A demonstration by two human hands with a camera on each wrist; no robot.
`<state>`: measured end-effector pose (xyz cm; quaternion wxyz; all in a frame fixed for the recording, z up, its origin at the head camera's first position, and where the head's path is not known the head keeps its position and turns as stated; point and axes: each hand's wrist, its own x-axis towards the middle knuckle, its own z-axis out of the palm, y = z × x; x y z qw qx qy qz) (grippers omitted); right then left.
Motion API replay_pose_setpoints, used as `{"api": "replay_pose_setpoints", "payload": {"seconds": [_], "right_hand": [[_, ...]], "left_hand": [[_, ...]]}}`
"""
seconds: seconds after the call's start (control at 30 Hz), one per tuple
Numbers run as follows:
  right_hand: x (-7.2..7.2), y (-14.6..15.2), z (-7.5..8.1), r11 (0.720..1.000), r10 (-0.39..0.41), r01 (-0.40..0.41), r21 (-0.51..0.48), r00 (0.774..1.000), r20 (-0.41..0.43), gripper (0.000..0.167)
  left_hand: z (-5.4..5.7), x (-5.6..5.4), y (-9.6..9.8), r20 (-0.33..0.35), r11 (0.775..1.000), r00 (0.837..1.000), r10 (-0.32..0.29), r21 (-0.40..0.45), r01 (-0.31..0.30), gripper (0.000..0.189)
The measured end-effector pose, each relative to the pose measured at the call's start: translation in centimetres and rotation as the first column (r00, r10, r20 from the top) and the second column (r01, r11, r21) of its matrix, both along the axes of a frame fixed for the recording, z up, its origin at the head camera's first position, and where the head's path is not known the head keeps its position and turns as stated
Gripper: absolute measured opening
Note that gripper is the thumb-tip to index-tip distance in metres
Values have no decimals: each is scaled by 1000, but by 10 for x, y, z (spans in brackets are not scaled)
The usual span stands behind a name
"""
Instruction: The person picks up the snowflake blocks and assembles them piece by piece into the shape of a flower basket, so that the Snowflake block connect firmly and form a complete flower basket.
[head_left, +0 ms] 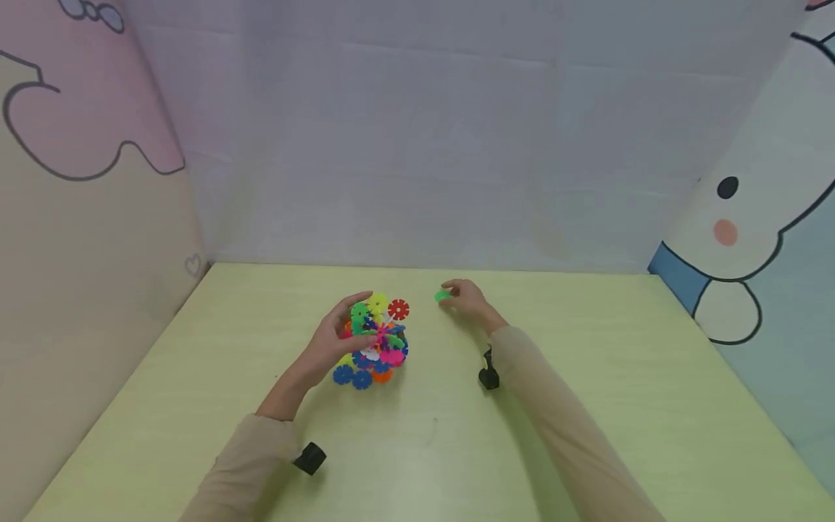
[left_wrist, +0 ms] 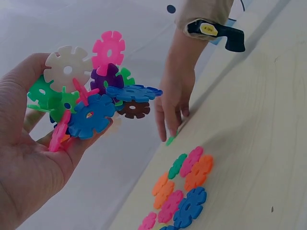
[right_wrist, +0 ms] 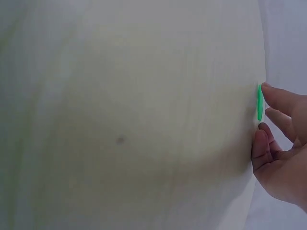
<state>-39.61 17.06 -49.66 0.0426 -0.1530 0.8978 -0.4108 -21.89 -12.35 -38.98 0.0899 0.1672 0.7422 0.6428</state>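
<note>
L hand [head_left: 328,341] fingers clamped on disc cluster [left_wrist: 91,116], ctr-left — prob for support — R hand [head_left: 468,299] at green disc, [head_left: 441,296] ctr (can't tell if pinched).

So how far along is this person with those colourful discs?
Looks done: a cluster of joined discs, which the left hand holds. In hand: the right hand touches a green disc; whether it grips it is unclear. Perhaps left: the other discs lying on the table.
</note>
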Motion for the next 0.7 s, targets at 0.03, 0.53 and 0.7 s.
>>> {"api": "replay_pose_setpoints", "payload": {"seconds": [0.03,0.53,0.7], "right_hand": [[-6,2,-4,999,-17,17,45,1000,14,46],[77,-19,75,992,-33,33,122,999,1,17],[117,-20,99,977,-22,37,-208,997,75,19]], "left_hand": [[0,0,1,4,1000,1000,-2,3,2,64],[4,3,18,65,999,998,-25,30,23,66],[7,5,30,92,999,996,-17,51,13,65]]}}
